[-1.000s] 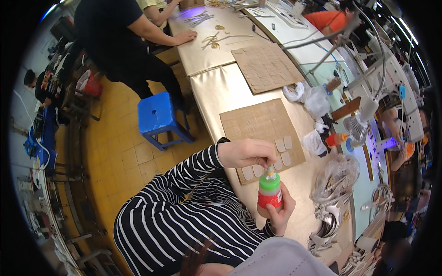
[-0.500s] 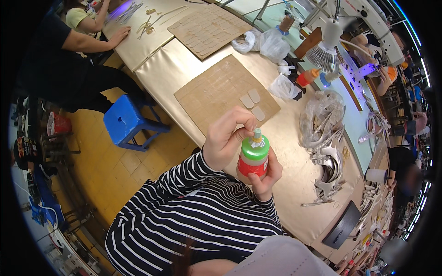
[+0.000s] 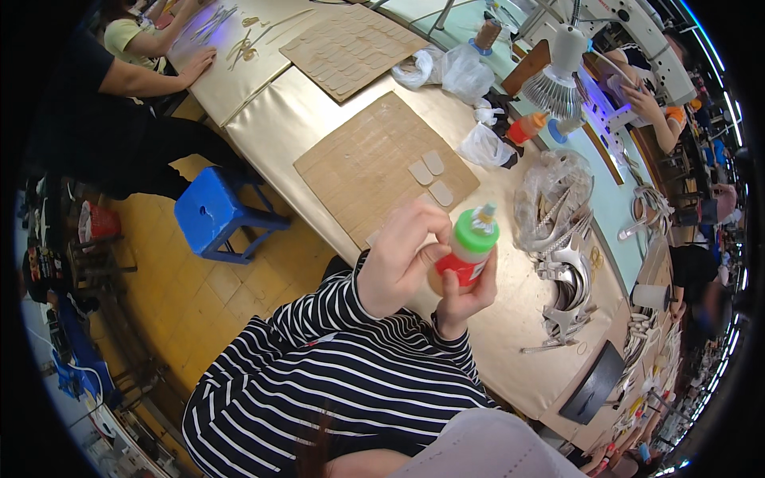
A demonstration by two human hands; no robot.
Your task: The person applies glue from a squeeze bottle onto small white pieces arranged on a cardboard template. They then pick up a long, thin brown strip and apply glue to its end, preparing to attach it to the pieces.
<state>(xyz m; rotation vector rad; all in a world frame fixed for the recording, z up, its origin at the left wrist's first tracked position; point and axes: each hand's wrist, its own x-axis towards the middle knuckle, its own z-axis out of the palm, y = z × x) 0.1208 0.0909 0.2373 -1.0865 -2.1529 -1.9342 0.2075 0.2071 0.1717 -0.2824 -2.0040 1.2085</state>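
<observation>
Item: red squeeze bottle (image 3: pixel 464 265) with a green cap (image 3: pixel 475 232) and a small pale nozzle, held upright at the centre of the frame, above the near edge of the counter (image 3: pixel 279 119).

Right hand (image 3: pixel 464 296): wrapped around the red body of the bottle from below, fingers closed on it.

Left hand (image 3: pixel 396 260): fingers curled against the side of the bottle just under the cap, thumb and fingertips pinched there. Whether they hold a small piece against the bottle or only steady it, I cannot tell from this angle.

Work surface: a brown cardboard sheet (image 3: pixel 374 163) lies on the gold-coloured counter, above and left of the hands. Three small pale oval pieces (image 3: pixel 429 177) rest close together near its right corner; the remainder of the sheet shows none. A fourth pale piece may lie at its lower edge beside the left hand, partly hidden.

Progress, as a judgement: only a few pieces are laid out, most of the sheet is unfilled, and the bottle is raised off the counter rather than tipped over any piece, so the bulk of the job looks left to do.

Nearby: a second cardboard sheet (image 3: pixel 351 48) at upper centre, tiled all over with similar pieces; a blue stool (image 3: pixel 211 215) at left; a clear bag of metal parts (image 3: pixel 550 199) at right; an orange bottle (image 3: pixel 526 127) at upper right.
</observation>
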